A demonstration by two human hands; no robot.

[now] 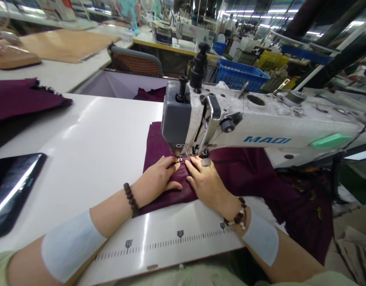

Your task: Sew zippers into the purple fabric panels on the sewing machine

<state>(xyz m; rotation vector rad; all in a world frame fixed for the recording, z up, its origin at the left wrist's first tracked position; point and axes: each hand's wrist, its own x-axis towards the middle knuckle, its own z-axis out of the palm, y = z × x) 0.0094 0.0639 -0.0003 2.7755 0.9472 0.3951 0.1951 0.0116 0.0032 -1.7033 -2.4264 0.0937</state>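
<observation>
Maroon fabric (pixel 245 174) lies on the white sewing table, passing under the needle area of an industrial sewing machine (pixel 254 127). A narrow dark strip, which looks like a zipper (pixel 227 161), runs across it. My left hand (pixel 157 176) rests on the fabric left of the presser foot (pixel 197 152), fingertips beside a small metal piece (pixel 180 159) and thumb held apart. Just right of it, my right hand (pixel 208 180) lies flat with spread fingers, pressing the fabric close in front of the foot. A grey band is around one of its fingers.
A black phone (pixel 14 190) lies at the left, with another maroon piece (pixel 24 97) behind it. A printed ruler scale (pixel 179 238) runs along the table's front edge. More maroon fabric with metal zipper pulls (pixel 312 196) hangs at the right. A blue crate (pixel 241 74) stands behind.
</observation>
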